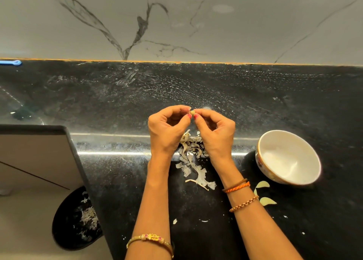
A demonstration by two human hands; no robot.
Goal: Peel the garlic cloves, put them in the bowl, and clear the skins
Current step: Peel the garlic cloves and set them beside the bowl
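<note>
Over the black worktop (117,181), the left hand (167,131) and the right hand (216,134) meet fingertip to fingertip, both pinching one small garlic clove (192,112) held in the air between them. A heap of papery skins (191,157) lies on the worktop directly under the wrists, at 6 o'clock from the clove. The white bowl (287,157) stands at 4 o'clock from the hands, well apart. Two peeled cloves (263,193) lie just beside the bowl at its 7 o'clock. A black bin (75,220) holding skins sits on the floor at 8 o'clock.

Clove (192,112) mostly hidden, perhaps half-peeled.
</note>
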